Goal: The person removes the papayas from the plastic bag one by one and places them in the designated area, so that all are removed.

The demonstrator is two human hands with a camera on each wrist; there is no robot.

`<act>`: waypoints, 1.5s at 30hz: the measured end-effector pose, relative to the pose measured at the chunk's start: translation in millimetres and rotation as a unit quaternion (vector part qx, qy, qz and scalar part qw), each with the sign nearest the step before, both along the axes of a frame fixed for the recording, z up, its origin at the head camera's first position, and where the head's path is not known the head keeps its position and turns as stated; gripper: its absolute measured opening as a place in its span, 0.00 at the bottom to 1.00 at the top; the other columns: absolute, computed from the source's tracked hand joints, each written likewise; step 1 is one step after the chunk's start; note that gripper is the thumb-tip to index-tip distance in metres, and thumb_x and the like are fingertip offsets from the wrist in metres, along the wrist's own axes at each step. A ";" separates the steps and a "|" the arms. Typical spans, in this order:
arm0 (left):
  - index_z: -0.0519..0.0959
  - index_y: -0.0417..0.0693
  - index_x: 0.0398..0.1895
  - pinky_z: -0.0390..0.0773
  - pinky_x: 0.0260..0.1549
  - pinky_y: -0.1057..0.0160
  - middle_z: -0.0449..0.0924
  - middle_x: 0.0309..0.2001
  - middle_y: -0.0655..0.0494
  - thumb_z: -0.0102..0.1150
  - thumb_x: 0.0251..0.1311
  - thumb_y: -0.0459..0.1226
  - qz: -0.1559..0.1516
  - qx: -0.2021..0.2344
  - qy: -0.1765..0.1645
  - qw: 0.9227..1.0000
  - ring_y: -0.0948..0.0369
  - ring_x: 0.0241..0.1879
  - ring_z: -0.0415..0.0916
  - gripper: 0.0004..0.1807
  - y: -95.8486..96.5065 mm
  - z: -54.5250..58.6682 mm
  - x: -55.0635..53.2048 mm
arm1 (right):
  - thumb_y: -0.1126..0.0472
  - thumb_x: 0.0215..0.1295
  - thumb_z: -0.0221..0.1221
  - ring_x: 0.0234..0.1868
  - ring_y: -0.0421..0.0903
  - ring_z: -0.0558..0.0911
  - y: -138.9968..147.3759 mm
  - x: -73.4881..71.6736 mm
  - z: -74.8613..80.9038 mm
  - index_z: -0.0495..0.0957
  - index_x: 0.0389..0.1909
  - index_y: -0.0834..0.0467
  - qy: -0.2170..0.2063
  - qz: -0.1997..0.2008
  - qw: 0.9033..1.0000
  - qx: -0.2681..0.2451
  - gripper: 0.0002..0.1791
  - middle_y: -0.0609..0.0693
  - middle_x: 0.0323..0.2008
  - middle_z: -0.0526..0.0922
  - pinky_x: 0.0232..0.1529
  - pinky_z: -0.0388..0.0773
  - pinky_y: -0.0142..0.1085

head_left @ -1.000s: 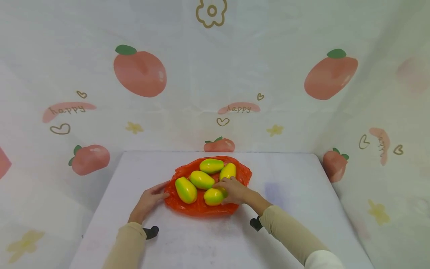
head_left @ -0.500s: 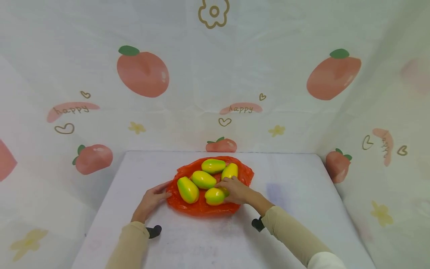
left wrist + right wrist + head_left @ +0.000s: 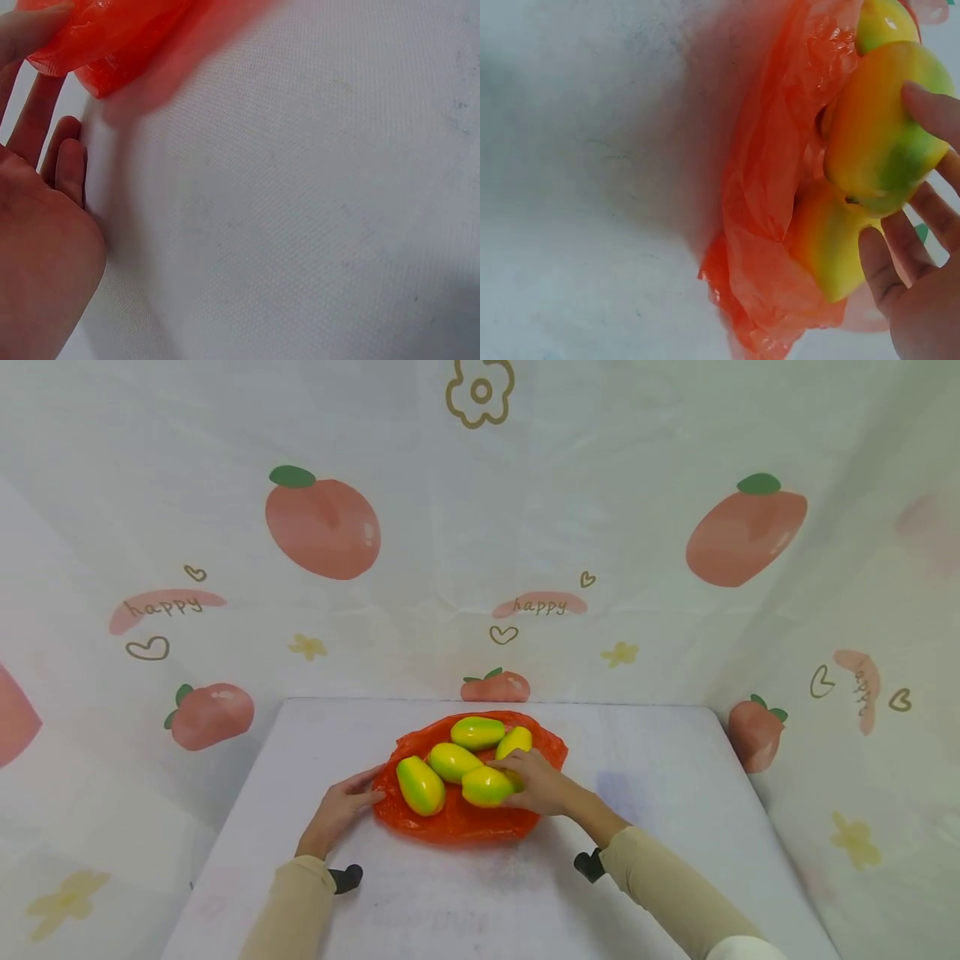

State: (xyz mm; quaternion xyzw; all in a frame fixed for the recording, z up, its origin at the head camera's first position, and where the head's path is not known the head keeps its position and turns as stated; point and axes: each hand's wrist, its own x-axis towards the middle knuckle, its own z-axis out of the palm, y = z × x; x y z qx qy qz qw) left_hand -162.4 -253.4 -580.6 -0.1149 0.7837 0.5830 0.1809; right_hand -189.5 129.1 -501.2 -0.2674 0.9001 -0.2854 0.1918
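Several yellow-green papayas lie on a spread red plastic bag (image 3: 465,827) in the head view. My right hand (image 3: 542,783) holds one papaya (image 3: 486,787) between thumb and fingers, over the bag's front right part. In the right wrist view this papaya (image 3: 885,124) overlaps another papaya (image 3: 832,244) that lies in the bag. At the left edge, my left hand (image 3: 337,810) pinches the bag, its thumb on top and fingers beneath, as the left wrist view shows on the red plastic (image 3: 112,34). One papaya (image 3: 421,787) sits nearest that hand.
A white cloth-covered table (image 3: 420,910) carries the bag. Behind it and at both sides hang pale curtains (image 3: 420,535) printed with fruit and flowers. Black wrist-camera mounts (image 3: 347,878) stick out from both sleeves.
My right hand has raised its papaya slightly from the bag and shifted it a little back. The left hand stays at the bag's edge. The head view has shifted slightly.
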 end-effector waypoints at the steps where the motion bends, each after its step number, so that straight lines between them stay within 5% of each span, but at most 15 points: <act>1: 0.69 0.60 0.75 0.55 0.78 0.41 0.62 0.79 0.52 0.66 0.64 0.49 0.002 0.000 0.000 1.000 0.47 0.81 0.52 0.35 0.0 -0.2 -0.2 | 0.52 0.63 0.70 0.66 0.52 0.68 0.4 -0.2 -0.2 0.73 0.71 0.45 -0.002 -0.002 1.000 -0.007 0.34 0.48 0.66 0.76 0.66 0.75 0.51; 9: 0.69 0.60 0.75 0.55 0.78 0.40 0.62 0.79 0.51 0.66 0.65 0.48 0.003 -0.002 -0.001 1.000 0.46 0.81 0.52 0.35 1.5 0.1 -1.1 | 0.47 0.63 0.69 0.58 0.43 0.74 1.2 -2.6 3.2 0.70 0.72 0.43 -0.033 -0.036 0.998 -0.047 0.36 0.45 0.57 0.76 0.59 0.83 0.41; 17: 0.70 0.60 0.74 0.55 0.78 0.41 0.64 0.78 0.52 0.66 0.64 0.48 0.005 -0.002 0.000 1.000 0.47 0.81 0.52 0.34 2.2 -1.8 -0.2 | 0.47 0.64 0.68 0.58 0.45 0.75 2.2 -1.4 6.3 0.69 0.73 0.44 0.009 -0.054 0.993 -0.100 0.37 0.46 0.59 0.73 0.61 0.82 0.43; 27: 0.70 0.62 0.74 0.56 0.77 0.39 0.64 0.78 0.52 0.64 0.66 0.49 0.003 -0.017 0.004 1.000 0.46 0.80 0.52 0.33 3.3 -1.9 -0.3 | 0.47 0.64 0.68 0.61 0.47 0.76 8.1 -0.6 7.2 0.65 0.75 0.44 0.016 -0.111 0.988 -0.110 0.39 0.46 0.68 0.74 0.63 0.82 0.48; 35: 0.69 0.61 0.75 0.57 0.77 0.41 0.64 0.78 0.52 0.65 0.66 0.50 0.002 -0.013 0.011 1.000 0.47 0.80 0.53 0.34 1.3 -1.8 -0.8 | 0.52 0.65 0.68 0.58 0.49 0.75 21.5 -9.2 5.4 0.65 0.74 0.48 0.047 -0.152 0.981 -0.112 0.38 0.49 0.63 0.77 0.62 0.81 0.49; 45: 0.69 0.60 0.75 0.56 0.78 0.41 0.64 0.78 0.52 0.65 0.65 0.50 0.004 -0.018 0.011 1.000 0.47 0.80 0.54 0.35 1.3 -3.8 -1.2 | 0.53 0.67 0.66 0.64 0.54 0.73 44.9 -16.6 1.6 0.63 0.75 0.53 0.062 -0.205 0.970 -0.113 0.38 0.55 0.68 0.73 0.67 0.78 0.53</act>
